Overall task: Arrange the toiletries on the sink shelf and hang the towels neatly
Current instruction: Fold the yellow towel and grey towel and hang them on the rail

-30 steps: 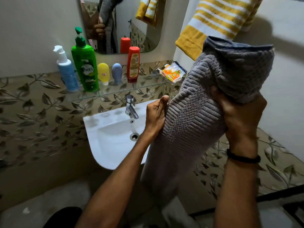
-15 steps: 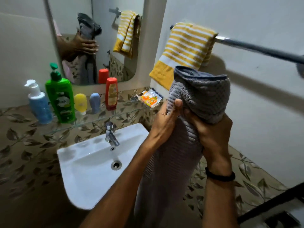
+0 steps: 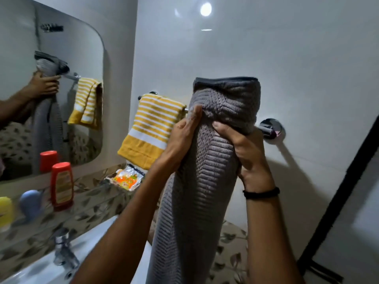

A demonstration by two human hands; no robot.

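Observation:
I hold a folded grey ribbed towel point(image 3: 205, 181) up in front of the chrome towel rail point(image 3: 268, 128). My left hand point(image 3: 180, 138) grips its left edge and my right hand point(image 3: 244, 152) grips its right side just under the folded top. The towel hides the middle of the rail. A yellow and white striped towel point(image 3: 151, 128) hangs over the rail's left end. On the glass shelf point(image 3: 92, 193) stand a red bottle point(image 3: 61, 185), a small blue bottle point(image 3: 30, 203) and a yellow bottle point(image 3: 5, 212), with an orange soap packet point(image 3: 126, 178) at the shelf's right end.
A mirror point(image 3: 51, 99) fills the upper left wall. The white basin point(image 3: 41, 269) with its chrome tap point(image 3: 63, 249) lies at the lower left. A black frame edge point(image 3: 338, 197) runs up the right side.
Both hands have lifted the grey towel up to rail height. My view has tilted up and right, so the green and blue pump bottles have left the frame.

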